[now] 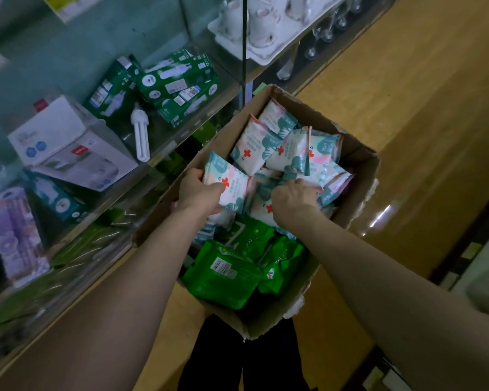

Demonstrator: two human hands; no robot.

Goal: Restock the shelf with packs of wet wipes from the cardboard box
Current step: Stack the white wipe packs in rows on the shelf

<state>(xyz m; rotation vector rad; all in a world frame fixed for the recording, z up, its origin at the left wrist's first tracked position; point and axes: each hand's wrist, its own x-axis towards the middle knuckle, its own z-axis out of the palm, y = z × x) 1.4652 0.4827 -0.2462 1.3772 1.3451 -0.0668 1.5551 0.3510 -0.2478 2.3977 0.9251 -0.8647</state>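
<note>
An open cardboard box (359, 176) stands on the floor below me. Its far half holds several white-and-teal packs of wet wipes (291, 148) with a red cross. Green packs (226, 275) fill the near half. My left hand (198, 190) grips one white-and-teal pack (229, 179) at the box's left wall, lifted a little above the others. My right hand (294, 198) reaches into the middle of the heap and its fingers pinch the edge of another white-and-teal pack (331, 179). The glass shelf (181, 136) stands to the left of the box.
The glass shelves on the left hold green bulb boxes (175, 83), a loose white bulb (140, 134), a white box (68, 145) and purple packs (14, 235). White teaware (254, 26) stands further along. Yellow-brown floor (407, 94) stretches to the right.
</note>
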